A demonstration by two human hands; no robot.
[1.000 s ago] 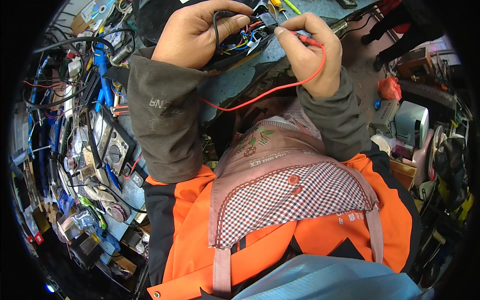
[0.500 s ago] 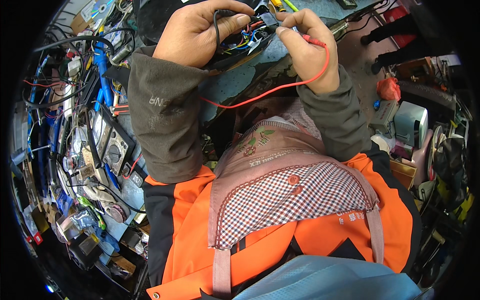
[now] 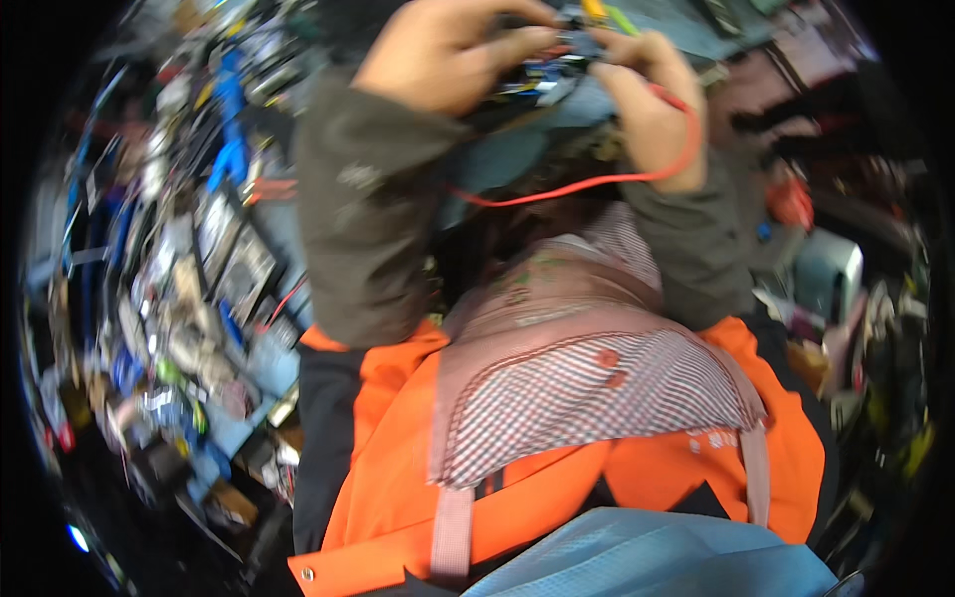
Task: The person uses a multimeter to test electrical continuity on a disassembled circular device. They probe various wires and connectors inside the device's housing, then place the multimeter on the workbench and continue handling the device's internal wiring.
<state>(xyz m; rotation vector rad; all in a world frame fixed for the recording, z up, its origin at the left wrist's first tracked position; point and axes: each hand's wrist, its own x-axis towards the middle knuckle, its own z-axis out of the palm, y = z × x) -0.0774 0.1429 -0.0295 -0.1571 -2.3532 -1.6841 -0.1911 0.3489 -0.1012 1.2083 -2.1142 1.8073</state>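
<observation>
The head view is blurred. My left hand (image 3: pixel 433 60) is at the top, fingers closed at a wired electronic assembly (image 3: pixel 552 75) with coloured wires; what they grip is unclear. My right hand (image 3: pixel 652 114), just right of the assembly, pinches a red test probe (image 3: pixel 667 95) pointed into it. The probe's red lead (image 3: pixel 542 194) curves down and leftward behind my left sleeve. A yellow tool handle (image 3: pixel 595 12) and a green stick (image 3: pixel 619 20) lie beyond the assembly.
The blue-grey bench (image 3: pixel 686 30) is heaped at left with cables, blue tools (image 3: pixel 229 154) and what looks like a meter (image 3: pixel 244 269). At right are a red bag (image 3: pixel 789 204), a pale appliance (image 3: pixel 831 269) and another person's dark legs (image 3: pixel 771 114). My apron (image 3: pixel 557 398) fills the lower middle.
The view has swung and blurred: both hands and the assembly now appear further right, and their upper parts slightly higher. Both hands keep much the same pose at the wiring.
</observation>
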